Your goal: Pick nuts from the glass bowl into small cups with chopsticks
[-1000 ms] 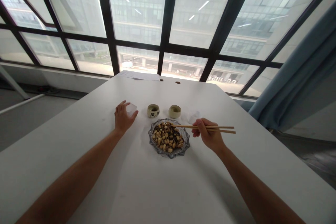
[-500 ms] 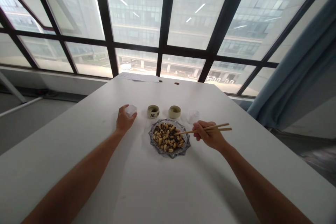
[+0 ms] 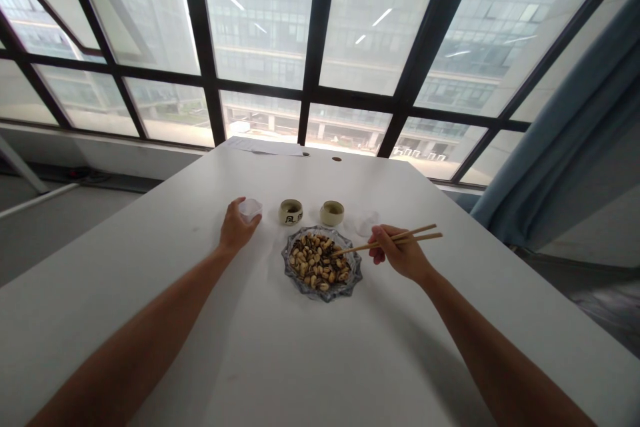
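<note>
My left hand (image 3: 239,225) is wrapped round a small clear cup (image 3: 251,209) on the left of the table. My right hand (image 3: 397,251) holds a pair of wooden chopsticks (image 3: 414,236), their tips among the nuts and dark seeds (image 3: 316,261) in a scalloped glass bowl (image 3: 351,285). Behind the bowl stand two small greenish cups: the left cup (image 3: 291,212) has dark characters on it, the right cup (image 3: 332,213) shows none. Another clear cup (image 3: 369,222) sits just beyond my right hand.
Papers (image 3: 265,147) lie at the far edge of the white table (image 3: 280,360), near two round holes. Large windows rise behind it, and a blue curtain (image 3: 565,120) hangs at the right.
The fingers of my right hand have shifted on the chopsticks, whose rear ends are spread further apart. My left hand has hardly moved.
</note>
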`<state>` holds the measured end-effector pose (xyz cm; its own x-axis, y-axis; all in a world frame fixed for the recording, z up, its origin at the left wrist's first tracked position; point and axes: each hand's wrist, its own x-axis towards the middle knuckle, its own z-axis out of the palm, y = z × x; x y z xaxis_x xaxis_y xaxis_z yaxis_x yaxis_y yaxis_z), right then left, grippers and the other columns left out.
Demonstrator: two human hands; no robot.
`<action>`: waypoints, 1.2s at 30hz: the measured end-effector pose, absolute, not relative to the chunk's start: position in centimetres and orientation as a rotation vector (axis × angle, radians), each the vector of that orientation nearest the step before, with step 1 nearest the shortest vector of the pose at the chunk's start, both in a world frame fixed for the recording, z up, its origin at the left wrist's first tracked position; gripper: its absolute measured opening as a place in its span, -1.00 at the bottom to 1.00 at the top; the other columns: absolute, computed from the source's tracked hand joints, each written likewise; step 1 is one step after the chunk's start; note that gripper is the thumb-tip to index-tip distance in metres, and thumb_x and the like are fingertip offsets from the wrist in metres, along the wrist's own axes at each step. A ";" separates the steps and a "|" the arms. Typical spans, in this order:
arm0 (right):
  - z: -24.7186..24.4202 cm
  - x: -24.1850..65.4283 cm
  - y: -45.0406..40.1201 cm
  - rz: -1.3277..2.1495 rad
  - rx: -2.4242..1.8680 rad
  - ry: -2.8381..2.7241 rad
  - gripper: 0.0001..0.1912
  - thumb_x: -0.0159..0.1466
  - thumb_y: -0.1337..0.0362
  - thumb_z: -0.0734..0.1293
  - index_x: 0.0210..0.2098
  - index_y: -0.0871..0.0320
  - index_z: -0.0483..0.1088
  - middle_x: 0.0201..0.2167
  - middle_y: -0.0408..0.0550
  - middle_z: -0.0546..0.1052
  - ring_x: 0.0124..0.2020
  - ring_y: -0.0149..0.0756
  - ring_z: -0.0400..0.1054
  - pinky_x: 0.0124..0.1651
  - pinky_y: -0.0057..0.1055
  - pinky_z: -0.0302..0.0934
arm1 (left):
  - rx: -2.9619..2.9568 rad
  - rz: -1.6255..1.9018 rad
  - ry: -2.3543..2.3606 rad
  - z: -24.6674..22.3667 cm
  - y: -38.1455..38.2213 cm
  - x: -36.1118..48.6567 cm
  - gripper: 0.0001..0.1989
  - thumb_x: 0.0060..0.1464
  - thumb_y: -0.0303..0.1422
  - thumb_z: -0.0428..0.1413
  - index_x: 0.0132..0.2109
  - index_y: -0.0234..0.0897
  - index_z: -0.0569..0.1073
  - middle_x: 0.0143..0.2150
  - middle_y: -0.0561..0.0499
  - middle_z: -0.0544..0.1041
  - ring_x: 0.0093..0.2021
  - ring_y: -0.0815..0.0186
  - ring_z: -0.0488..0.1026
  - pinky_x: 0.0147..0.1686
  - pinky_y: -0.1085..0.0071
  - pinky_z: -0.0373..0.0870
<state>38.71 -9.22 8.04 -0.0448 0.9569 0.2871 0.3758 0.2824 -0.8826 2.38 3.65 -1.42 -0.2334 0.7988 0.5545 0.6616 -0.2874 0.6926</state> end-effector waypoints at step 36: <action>-0.1 39.1 -8.3 1.188 -0.944 -0.556 -0.46 0.02 -0.19 0.50 -0.53 0.18 0.39 -0.70 -0.12 0.45 -0.70 -0.44 0.31 -0.71 -0.58 0.25 | 1.576 1.414 1.552 -2.3 5.0 1.2 -0.20 -0.26 -0.07 0.37 0.12 -0.32 0.35 -0.08 -0.17 0.56 -0.11 0.14 0.54 -0.07 0.20 0.47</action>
<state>39.06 -8.34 -0.12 0.3113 0.9444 -0.1058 -0.5244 0.0779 -0.8479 1.20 4.98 -2.28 -0.1961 0.9293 0.3129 0.3977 -0.2163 0.8916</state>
